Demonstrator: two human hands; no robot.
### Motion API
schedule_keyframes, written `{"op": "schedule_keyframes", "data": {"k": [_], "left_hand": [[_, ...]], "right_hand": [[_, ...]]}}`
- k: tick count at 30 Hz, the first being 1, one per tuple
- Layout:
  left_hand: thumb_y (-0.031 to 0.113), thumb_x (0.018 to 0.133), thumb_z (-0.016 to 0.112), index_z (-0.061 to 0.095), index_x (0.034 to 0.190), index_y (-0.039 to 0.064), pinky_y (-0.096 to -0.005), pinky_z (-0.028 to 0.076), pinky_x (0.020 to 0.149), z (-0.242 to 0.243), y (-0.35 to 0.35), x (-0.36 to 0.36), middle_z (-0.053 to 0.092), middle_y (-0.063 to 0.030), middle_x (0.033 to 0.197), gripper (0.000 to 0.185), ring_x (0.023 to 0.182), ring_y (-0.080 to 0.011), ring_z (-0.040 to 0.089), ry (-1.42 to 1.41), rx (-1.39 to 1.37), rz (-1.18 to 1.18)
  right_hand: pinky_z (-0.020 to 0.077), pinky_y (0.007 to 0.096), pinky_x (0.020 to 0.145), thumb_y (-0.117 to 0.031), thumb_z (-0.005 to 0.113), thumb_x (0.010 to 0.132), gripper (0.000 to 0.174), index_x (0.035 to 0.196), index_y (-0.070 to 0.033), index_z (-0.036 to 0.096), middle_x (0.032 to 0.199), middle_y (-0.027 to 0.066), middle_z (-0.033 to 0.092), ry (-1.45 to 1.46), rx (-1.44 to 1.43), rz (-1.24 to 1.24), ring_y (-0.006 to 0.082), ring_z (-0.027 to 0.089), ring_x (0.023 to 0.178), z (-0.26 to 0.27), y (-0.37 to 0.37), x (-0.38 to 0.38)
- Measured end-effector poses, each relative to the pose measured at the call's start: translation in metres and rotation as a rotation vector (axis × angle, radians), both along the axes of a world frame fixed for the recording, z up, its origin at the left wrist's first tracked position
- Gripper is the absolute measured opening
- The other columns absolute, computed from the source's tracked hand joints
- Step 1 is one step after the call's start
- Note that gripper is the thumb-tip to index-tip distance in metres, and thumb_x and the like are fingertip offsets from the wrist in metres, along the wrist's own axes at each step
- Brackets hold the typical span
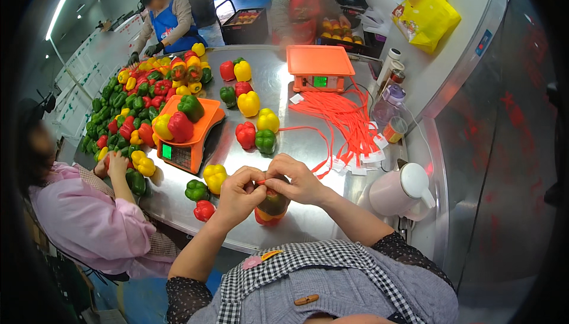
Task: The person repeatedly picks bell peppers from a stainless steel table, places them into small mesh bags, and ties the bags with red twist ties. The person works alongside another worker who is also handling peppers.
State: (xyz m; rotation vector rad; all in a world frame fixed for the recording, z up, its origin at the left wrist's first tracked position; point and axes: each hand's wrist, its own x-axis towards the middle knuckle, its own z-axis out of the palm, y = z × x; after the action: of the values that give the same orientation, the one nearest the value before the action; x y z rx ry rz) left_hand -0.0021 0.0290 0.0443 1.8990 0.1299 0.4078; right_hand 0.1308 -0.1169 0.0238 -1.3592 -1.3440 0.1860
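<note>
In front of me on the metal table stands a bundle of bell peppers (271, 210), with green, yellow and red stacked together. My left hand (242, 193) and my right hand (297, 181) meet over its top, both pinching a short red strip (261, 182). My fingers partly hide the strip and the upper part of the bundle. Left of my left hand lie a loose yellow pepper (215, 178), a green pepper (196, 190) and a red pepper (204, 210). Beyond my hands, another red pepper (245, 135), green pepper (266, 141) and yellow pepper (268, 120) sit close together.
Red strips with white tags (342, 124) lie right, before an orange scale (320, 68). A second orange scale (191, 135) bears peppers, beside a large pepper heap (129, 106). A kettle (400, 190) stands at right. Co-workers stand left (93, 217) and across the table (171, 21).
</note>
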Motion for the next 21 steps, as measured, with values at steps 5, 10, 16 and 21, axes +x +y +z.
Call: {"op": "schedule_keyframes", "data": {"k": [5, 10, 16, 21], "left_hand": [[-0.001, 0.079, 0.067, 0.066, 0.087, 0.003, -0.0188, 0.035, 0.051, -0.003, -0.001, -0.002, 0.061, 0.0015, 0.082, 0.009, 0.057, -0.0009, 0.046, -0.091, 0.129, 0.03], [0.002, 0.082, 0.067, 0.063, 0.085, 0.002, -0.0221, 0.037, 0.047, -0.005, -0.001, -0.001, 0.059, -0.0034, 0.076, 0.006, 0.051, -0.0042, 0.045, -0.195, 0.25, 0.036], [0.001, 0.084, 0.066, 0.062, 0.089, 0.003, -0.0212, 0.037, 0.049, -0.008, -0.001, -0.006, 0.058, 0.0001, 0.074, 0.006, 0.055, -0.0031, 0.047, -0.22, 0.175, 0.016], [0.0, 0.085, 0.064, 0.061, 0.089, 0.003, -0.0206, 0.037, 0.051, -0.014, -0.001, -0.011, 0.058, -0.0002, 0.076, 0.006, 0.058, -0.0029, 0.048, -0.26, 0.178, -0.01]], "right_hand": [[0.0456, 0.0343, 0.07, -0.006, 0.066, 0.084, 0.007, 0.084, -0.002, 0.061, 0.082, 0.0089, 0.057, 0.028, -0.002, -0.037, 0.0252, 0.056, 0.08, 0.001, 0.0, -0.006], [0.0452, 0.0338, 0.07, -0.007, 0.063, 0.086, 0.008, 0.083, -0.002, 0.059, 0.082, 0.0096, 0.056, 0.037, -0.037, -0.074, 0.025, 0.055, 0.079, 0.002, -0.002, -0.013], [0.046, 0.031, 0.069, -0.008, 0.062, 0.088, 0.007, 0.087, -0.001, 0.061, 0.082, 0.0079, 0.058, 0.114, -0.105, -0.057, 0.02, 0.057, 0.077, 0.006, -0.008, -0.02], [0.0485, 0.0263, 0.074, -0.008, 0.062, 0.09, 0.008, 0.094, -0.001, 0.062, 0.087, 0.0045, 0.062, 0.271, -0.232, 0.118, 0.0122, 0.06, 0.081, 0.01, -0.009, -0.007]]}}
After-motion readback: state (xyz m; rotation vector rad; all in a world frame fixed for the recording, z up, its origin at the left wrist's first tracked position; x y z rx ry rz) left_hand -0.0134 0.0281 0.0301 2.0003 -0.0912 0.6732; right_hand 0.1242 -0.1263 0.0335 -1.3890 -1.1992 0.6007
